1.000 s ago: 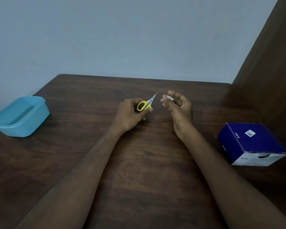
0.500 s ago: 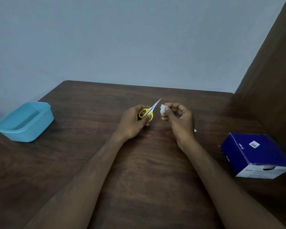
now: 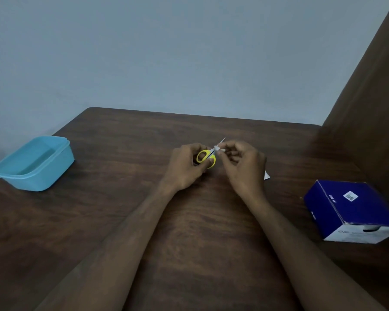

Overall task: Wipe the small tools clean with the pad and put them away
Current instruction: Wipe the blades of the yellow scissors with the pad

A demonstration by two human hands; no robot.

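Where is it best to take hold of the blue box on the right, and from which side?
Probably from above, fingers across the blue box's two long side walls. It lies tilted on the table with its broad blue face up and open space around it; the right hand is nearest.

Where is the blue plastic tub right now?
In the head view, the blue plastic tub sits at the table's far left edge, well left of the left hand holding the scissors.

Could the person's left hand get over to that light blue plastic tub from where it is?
Probably yes. Only bare wooden table lies between the left hand and the light blue plastic tub, though that hand is busy gripping the yellow-handled scissors.
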